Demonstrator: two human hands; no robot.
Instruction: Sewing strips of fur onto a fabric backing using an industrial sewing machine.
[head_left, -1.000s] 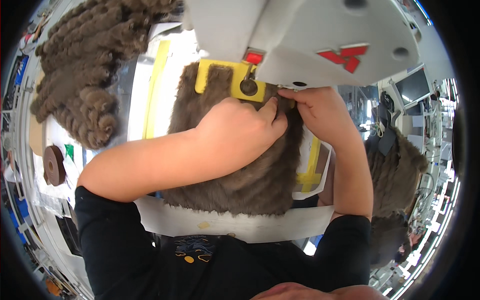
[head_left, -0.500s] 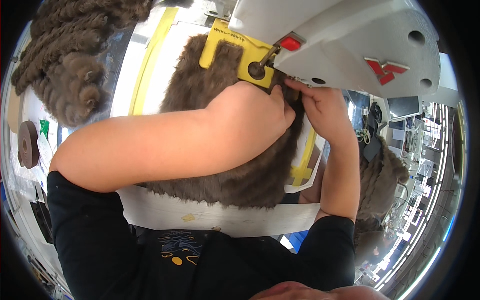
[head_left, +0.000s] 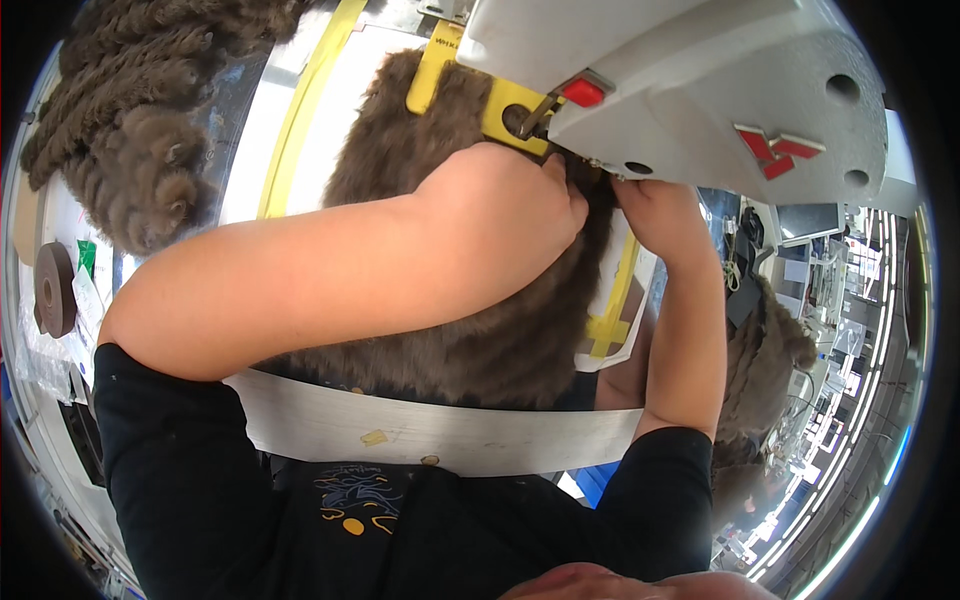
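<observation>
A brown fur piece is spread beneath the left grip; the right grip is placed at its right edge. With fingertips partly hidden, whether either is clamped on fur cannot be told. Beyond both, a yellow plate is overhung by a grey machine head.

Fur, brown, one piece visible; layering beneath cannot be made out. Dense, soft pile, uppermost, with darker and lighter bands toward the near end. Edges fluffy and uneven. Pose: spread flat on the bench, longer way running from the near side to the far. Far end lies under a yellow plate, pile showing between the plate's arms; far right corner runs beneath the machine head. Near edge stands close to the bench's pale front. Middle partly hidden, from where I stand.
</observation>
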